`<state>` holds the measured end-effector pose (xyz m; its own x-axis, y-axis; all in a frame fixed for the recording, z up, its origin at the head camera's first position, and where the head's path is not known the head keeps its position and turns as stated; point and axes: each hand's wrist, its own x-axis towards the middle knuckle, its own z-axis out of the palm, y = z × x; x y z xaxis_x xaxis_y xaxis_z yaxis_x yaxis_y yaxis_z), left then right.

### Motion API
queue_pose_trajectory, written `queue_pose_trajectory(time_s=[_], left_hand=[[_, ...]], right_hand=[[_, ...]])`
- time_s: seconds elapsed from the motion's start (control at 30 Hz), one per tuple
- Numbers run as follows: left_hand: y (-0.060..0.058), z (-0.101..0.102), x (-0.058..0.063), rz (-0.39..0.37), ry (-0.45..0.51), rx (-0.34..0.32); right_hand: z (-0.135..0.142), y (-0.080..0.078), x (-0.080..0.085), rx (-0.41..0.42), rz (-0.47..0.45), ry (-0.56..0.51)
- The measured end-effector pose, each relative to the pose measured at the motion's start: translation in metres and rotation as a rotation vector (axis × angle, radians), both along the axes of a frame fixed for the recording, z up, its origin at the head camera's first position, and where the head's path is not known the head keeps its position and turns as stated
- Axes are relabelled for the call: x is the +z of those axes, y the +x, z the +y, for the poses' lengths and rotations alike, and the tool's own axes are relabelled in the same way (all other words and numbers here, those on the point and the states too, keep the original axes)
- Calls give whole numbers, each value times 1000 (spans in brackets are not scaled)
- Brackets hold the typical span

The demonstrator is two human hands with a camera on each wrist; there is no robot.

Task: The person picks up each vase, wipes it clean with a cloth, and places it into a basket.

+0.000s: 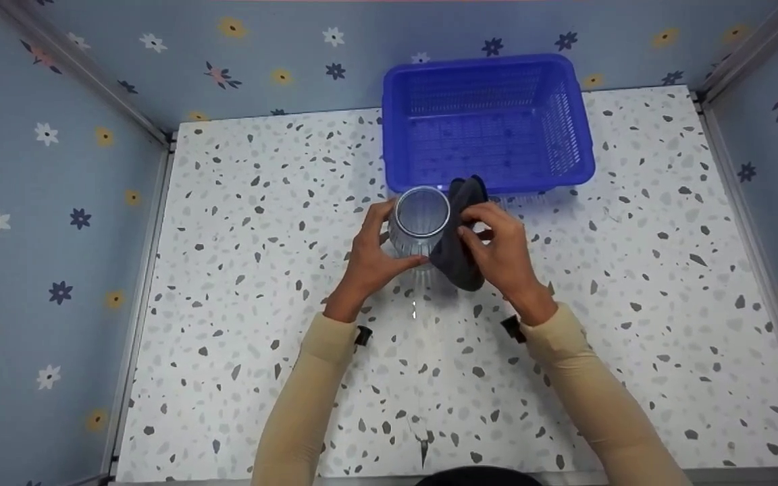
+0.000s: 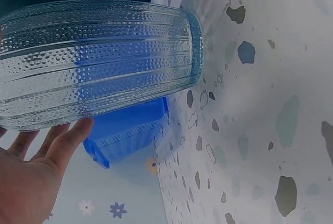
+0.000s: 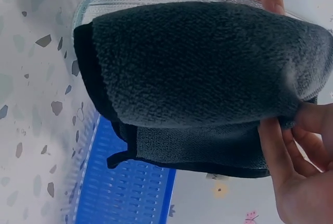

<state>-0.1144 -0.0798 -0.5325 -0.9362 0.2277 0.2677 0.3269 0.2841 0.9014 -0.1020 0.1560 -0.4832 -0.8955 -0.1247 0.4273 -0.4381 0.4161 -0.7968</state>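
Observation:
A tall clear glass vase [image 1: 404, 244] with ribbed, bumpy sides stands upright, its round mouth facing up. My left hand [image 1: 375, 260] grips it from the left, thumb at the front and fingers round the far side. In the left wrist view the vase's base [image 2: 196, 50] is at or very near the tabletop; contact is hard to tell. My right hand [image 1: 505, 253] pinches a dark grey cloth [image 1: 460, 260] between thumb and fingers. The folded cloth [image 3: 187, 63] hangs right against or just beside the vase's right side, with a small loop at one corner.
A blue plastic basket [image 1: 487, 182] with slotted walls stands just behind the vase, near the back wall. Speckled white tabletop [image 1: 261, 270] extends around the hands. Flower-patterned panels [image 1: 78, 256] border the back and both sides.

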Motion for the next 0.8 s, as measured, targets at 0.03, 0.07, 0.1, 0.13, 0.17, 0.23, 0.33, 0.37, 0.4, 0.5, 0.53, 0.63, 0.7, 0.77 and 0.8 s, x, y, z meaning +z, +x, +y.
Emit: queue_pose_trajectory(time_s=[0.03, 0.07, 0.1, 0.13, 0.17, 0.23, 0.33, 0.37, 0.4, 0.5, 0.53, 0.63, 0.7, 0.77, 0.8], left_hand=[[0, 0, 0, -3, -1, 2], [1, 0, 0, -6, -3, 4], [1, 0, 0, -9, -3, 5], [1, 0, -1, -10, -4, 7], [2, 0, 0, -12, -2, 8], [2, 1, 0, -12, 1, 9], [2, 1, 0, -12, 4, 10], [2, 1, 0, -12, 7, 10], [2, 1, 0, -13, 4, 11], [2, 1, 1, -14, 1, 15], [2, 1, 1, -15, -1, 17], [2, 2, 1, -14, -3, 26], [2, 2, 1, -12, -7, 32], [2, 2, 0, -8, -4, 37], [2, 2, 0, -7, -3, 40]], right_hand=[[1, 0, 0, 6, -22, -13], [2, 1, 0, 13, -43, -26], [3, 1, 1, 18, -65, -38], [4, 1, 1, 21, -81, -48], [4, 2, 2, 26, -96, -56], [5, 2, 3, 34, -119, -67], [6, 2, 2, 42, -134, -89], [6, 1, 0, 44, -138, -98], [7, 0, -2, 44, -139, -106], [8, -1, -9, 37, -143, -134], [8, -1, -12, 35, -144, -142], [9, -1, -20, 31, -151, -171], [9, -1, -25, 32, -152, -184], [9, -1, -30, 33, -152, -191], [9, -1, -33, 33, -154, -192]])
